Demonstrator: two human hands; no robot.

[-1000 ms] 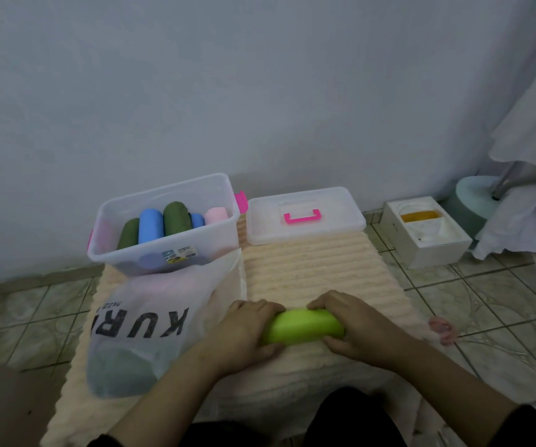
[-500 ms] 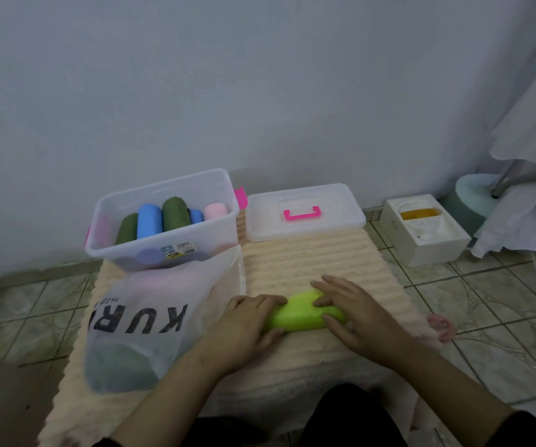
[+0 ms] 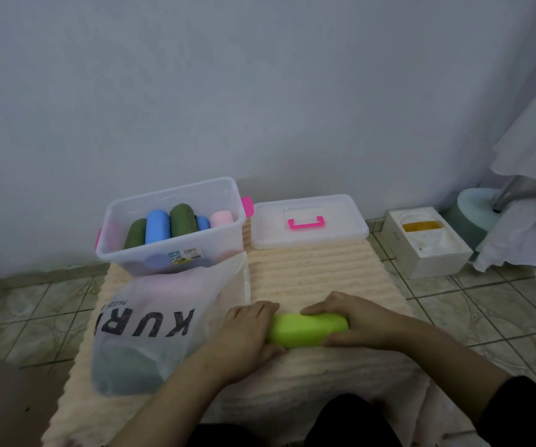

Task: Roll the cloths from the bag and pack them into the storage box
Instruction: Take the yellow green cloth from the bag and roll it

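Both hands, left (image 3: pixel 250 330) and right (image 3: pixel 358 324), curled round lime-green rolled cloth (image 3: pixel 307 330) on near mat; risk: unrolling if grip slackens during lift to clear plastic storage box (image 3: pixel 176 256) far left.

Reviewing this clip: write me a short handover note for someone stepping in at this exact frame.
Left hand grips the left end of the lime green rolled cloth; right hand grips its right end. The roll lies on the beige mat.
Done: dark green, blue and pink rolls sit in the storage box, lid off beside it.
Left: pack the lime roll, then roll what remains in the bag, where a dark cloth shows through.
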